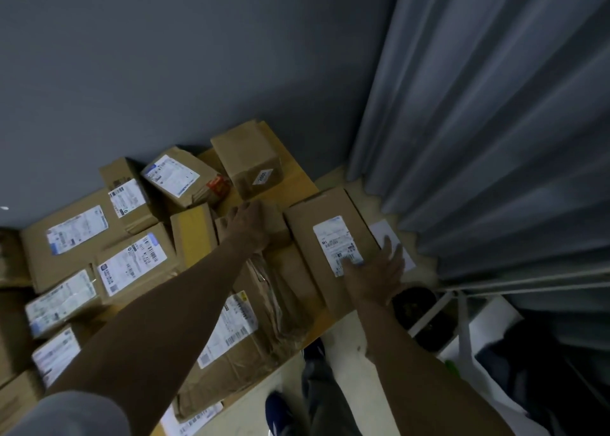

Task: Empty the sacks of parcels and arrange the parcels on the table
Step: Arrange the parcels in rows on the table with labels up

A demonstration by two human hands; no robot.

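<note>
Several brown cardboard parcels with white labels cover a wooden table (pixel 297 178). My left hand (pixel 246 226) reaches across them and rests on a small brown box (pixel 277 218) near the table's far side, its fingers bent over the box's top edge. My right hand (pixel 376 277) lies flat with spread fingers on the near right end of a long labelled box (pixel 326 234) at the table's right edge. A large crumpled parcel wrapped in clear tape (pixel 251 333) lies under my left forearm.
A grey wall stands behind the table and grey curtains (pixel 495 138) hang to the right. A white sheet (pixel 383 234) lies past the long box. On the floor at right are a dark round bin (pixel 419 307), a white bag (pixel 488 369), and my blue shoes (pixel 277 409).
</note>
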